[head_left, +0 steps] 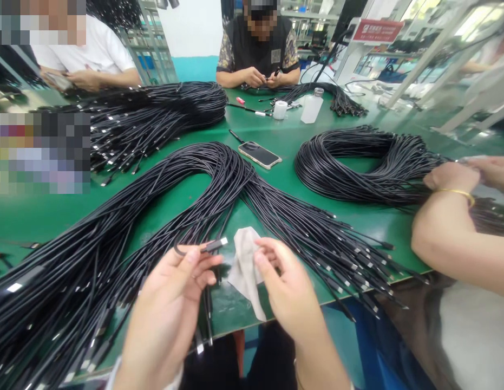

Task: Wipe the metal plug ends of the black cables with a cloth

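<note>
1. Both hands of the wearer are occupied. Left hand (170, 292), lower left of centre: thumb and forefinger pinch the rear of a black cable connector (214, 245). Right hand (287, 284), lower right of centre: thumb and fingertips grip the upper right edge of a pale cloth (246, 254).

2. Key relation: the connector lies immediately left of the cloth, near the frame's centre. Its long axis runs almost level, rising slightly to the right, so that the bare metal tip points towards the cloth. Tip and cloth appear apart, just beside each other — any difference in depth cannot be judged. The left hand is nearer the connector, the right hand nearer the cloth, which hangs with its narrow end downward.

3. Lettering: a red sign (377, 31), upper right, carries white characters too small to read. A square pale patch (275, 57) on a co-worker's dark vest, top centre, is likewise illegible. No brand can be made out on the phone (260, 154) above centre or on the white bottle (312, 107).
</note>
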Motion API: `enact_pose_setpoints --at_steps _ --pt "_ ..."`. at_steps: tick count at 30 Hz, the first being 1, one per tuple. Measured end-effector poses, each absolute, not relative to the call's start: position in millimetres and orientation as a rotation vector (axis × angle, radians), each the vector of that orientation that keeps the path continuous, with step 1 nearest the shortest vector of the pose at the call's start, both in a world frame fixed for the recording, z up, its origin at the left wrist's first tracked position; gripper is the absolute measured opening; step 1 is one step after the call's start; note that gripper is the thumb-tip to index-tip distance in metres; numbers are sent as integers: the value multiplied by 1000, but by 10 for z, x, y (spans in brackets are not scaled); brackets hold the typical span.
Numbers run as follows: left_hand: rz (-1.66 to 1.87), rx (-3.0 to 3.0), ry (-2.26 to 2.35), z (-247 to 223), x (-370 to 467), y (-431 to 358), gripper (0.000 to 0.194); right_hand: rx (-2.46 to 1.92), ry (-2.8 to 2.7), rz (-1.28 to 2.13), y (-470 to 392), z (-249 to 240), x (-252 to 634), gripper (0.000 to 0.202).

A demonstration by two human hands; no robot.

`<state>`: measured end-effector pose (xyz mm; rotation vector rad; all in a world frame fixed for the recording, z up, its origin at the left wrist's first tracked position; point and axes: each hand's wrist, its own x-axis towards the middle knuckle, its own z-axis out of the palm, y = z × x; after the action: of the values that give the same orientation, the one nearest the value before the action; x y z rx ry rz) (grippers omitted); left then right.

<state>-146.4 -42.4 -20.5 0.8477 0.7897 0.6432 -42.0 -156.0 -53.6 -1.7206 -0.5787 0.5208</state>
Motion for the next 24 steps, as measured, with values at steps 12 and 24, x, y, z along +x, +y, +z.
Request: enact_pose_setpoints --at_steps 12,24 --pt "344 1167 640 -17 -1769 -141 21 -2154 -686 89 -1434 -624 -378 10" --pt "444 1067 448 -76 -1715 -328 27 -1170 -463 711 -1666 -157 -615 23"
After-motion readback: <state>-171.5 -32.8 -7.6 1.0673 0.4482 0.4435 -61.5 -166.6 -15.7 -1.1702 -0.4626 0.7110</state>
